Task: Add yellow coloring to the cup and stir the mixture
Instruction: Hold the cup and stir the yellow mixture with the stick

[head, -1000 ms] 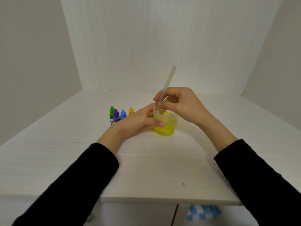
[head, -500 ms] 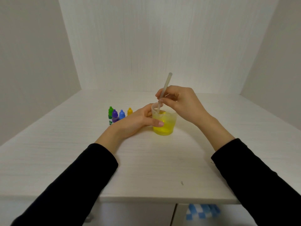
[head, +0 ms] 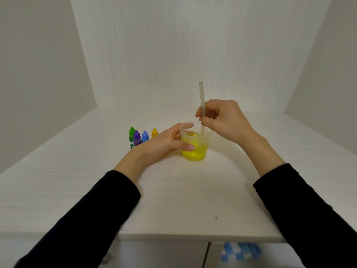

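Observation:
A clear plastic cup with yellow liquid stands on the white table. My left hand grips the cup from its left side, thumb across the front. A pale translucent stick stands nearly upright with its lower end in the liquid. My right hand pinches the stick just above the rim. The small yellow coloring bottle stands behind my left hand, capped.
Green, purple and blue dropper bottles stand in a row left of the yellow one. White walls close in the table at the back and both sides. Something blue and white lies below the table's front edge.
The stick has swung from leaning right to nearly upright, and my right hand has shifted to the right over the cup. My left hand keeps its hold on the cup.

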Tool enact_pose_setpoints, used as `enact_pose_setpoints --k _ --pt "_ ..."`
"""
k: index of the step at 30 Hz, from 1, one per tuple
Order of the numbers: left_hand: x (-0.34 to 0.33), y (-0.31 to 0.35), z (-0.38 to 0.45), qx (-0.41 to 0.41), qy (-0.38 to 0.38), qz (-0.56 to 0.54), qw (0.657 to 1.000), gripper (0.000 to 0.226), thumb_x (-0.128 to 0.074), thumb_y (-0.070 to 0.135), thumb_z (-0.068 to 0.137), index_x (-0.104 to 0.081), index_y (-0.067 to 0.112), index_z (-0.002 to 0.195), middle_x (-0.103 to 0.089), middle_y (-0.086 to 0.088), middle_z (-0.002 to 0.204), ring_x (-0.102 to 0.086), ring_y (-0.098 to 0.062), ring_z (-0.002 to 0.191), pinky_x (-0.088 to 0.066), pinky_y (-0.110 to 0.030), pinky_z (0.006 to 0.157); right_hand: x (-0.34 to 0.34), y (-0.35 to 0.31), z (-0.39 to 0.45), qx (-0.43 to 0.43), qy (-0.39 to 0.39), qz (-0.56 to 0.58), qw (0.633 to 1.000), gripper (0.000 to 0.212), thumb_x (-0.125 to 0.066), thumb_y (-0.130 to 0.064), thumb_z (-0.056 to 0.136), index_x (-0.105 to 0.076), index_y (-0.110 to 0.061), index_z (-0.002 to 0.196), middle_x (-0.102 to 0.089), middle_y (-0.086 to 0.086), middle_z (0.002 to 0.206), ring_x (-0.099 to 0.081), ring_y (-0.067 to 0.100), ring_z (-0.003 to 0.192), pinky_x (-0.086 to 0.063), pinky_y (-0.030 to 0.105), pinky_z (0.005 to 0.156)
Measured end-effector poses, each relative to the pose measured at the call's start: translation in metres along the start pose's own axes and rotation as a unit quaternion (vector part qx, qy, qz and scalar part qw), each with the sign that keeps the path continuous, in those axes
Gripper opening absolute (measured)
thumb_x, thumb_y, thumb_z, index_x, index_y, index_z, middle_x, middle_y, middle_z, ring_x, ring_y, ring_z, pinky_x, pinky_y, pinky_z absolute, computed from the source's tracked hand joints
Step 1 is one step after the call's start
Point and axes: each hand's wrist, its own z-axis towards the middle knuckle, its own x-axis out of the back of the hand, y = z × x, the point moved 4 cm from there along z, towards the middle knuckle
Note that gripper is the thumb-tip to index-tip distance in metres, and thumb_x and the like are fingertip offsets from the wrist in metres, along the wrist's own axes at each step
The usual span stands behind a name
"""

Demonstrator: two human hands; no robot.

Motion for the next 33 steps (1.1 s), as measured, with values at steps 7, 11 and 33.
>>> enact_pose_setpoints --k 7,11,33 --pt "-0.001 0.001 -0.001 -0.002 -0.001 -0.004 1.0 0.072 -0.064 -0.001 0.082 -0.036 0.018 0.145 -0.055 -0.003 0.136 -0.056 -0.016 0.122 -0.046 -0.03 0.101 0.002 -0.008 -0.005 -0.018 -0.01 0.059 0.998 0.017 -0.065 -0.003 0.071 -0.071 -0.02 0.07 -0.067 -0.002 0.062 -0.065 0.019 0.068 -0.047 0.022 0.062" --pt "-0.002 0.002 -0.002 -0.012 -0.006 0.011 1.0 0.067 -0.063 -0.003 0.084 -0.039 0.017 0.144 -0.052 -0.007 0.14 -0.05 -0.02 0.129 -0.04 -0.037 0.109 -0.004 -0.017 -0.009 -0.003 -0.039 0.12 0.992 0.01 -0.068 -0.008 0.069 -0.07 -0.018 0.072 -0.07 0.006 0.069 -0.069 0.019 0.067 -0.054 0.031 0.068" --pt "-0.003 0.005 -0.003 -0.013 -0.006 0.016 1.0 0.074 -0.071 0.005 0.078 -0.037 0.012 0.143 -0.047 -0.009 0.145 -0.047 -0.022 0.132 -0.038 -0.04 0.111 -0.018 -0.012 -0.003 0.024 -0.024 0.088 0.996 0.017 -0.062 -0.007 0.088 -0.069 -0.021 0.096 -0.071 -0.005 0.09 -0.067 0.0 0.081 -0.049 0.011 0.079"
